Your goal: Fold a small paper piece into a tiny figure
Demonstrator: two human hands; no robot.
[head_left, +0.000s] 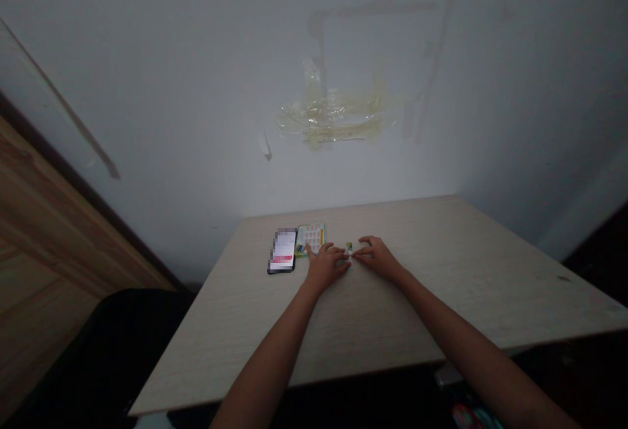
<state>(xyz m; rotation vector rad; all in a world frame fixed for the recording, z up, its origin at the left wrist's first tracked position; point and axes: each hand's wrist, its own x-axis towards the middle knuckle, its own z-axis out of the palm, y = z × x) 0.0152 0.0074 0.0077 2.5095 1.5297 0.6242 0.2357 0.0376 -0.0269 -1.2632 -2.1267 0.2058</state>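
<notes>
A tiny yellow-green and white piece (348, 246) is on the tabletop between my hands; it is too small to name and partly hidden. My left hand (324, 267) reaches it from the left, thumb and forefinger closed at its edge, with the little finger spread outward over the card. From the other side my right hand (380, 259) meets it with thumb and forefinger pinched together and another finger raised. Just left of my left hand lies a printed card or booklet (315, 234) with a grid of small pictures. A phone (282, 254) with a lit, blurred screen rests beside it.
The pale wooden table (471, 272) stands against a grey-white wall (196, 121). Yellowed clear tape (343, 121) is stuck on the wall. A wooden panel (39, 213) and a dark object (127, 324) are at the left, beyond the table's edge.
</notes>
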